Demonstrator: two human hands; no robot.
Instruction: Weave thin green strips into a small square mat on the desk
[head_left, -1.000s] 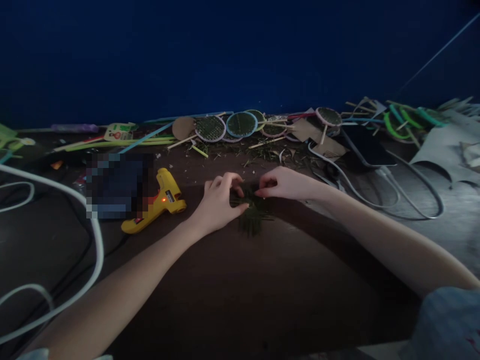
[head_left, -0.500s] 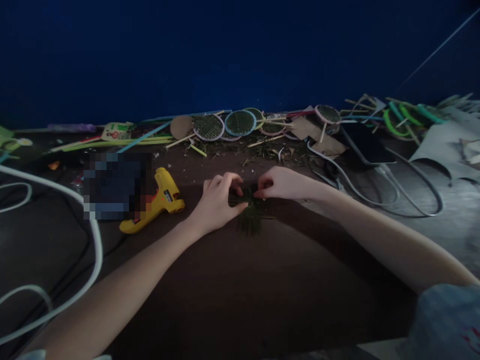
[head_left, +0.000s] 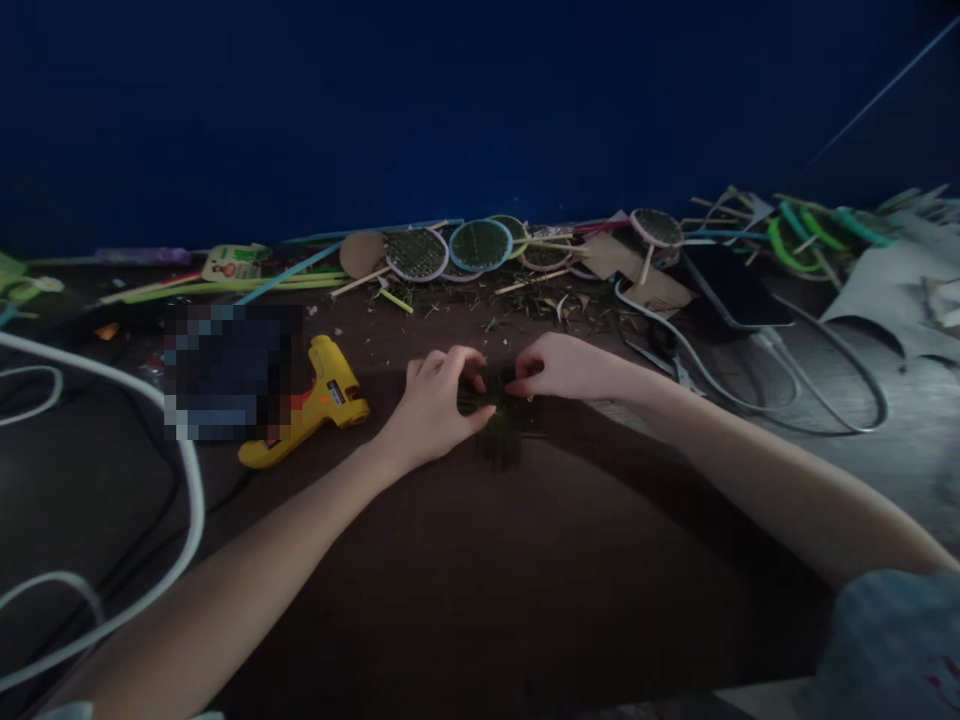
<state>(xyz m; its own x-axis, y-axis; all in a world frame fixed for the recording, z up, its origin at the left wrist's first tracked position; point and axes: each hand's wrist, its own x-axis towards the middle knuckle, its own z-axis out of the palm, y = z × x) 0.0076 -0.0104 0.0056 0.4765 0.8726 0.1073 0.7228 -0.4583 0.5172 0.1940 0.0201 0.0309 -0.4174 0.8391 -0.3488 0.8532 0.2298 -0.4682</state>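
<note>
A small dark green woven piece of thin strips (head_left: 501, 420) lies on the dark table (head_left: 480, 580) in the middle of the view. My left hand (head_left: 435, 400) is curled on its left side, thumb and fingers pinching the weave. My right hand (head_left: 562, 368) pinches its upper right edge with the fingertips together. Loose strip ends stick out below the hands. The room is dim and fine detail is hard to see.
A yellow glue gun (head_left: 315, 402) with a lit lamp lies left of my hands. Several small round woven fans (head_left: 480, 246) on sticks, strips and cuttings line the back edge. A phone (head_left: 739, 292) and white cables (head_left: 795, 390) lie at right; thick white cable (head_left: 187, 470) loops at left.
Both hands stay pinched on the green woven piece, with only slight finger shifts. The piece has edged up a little.
</note>
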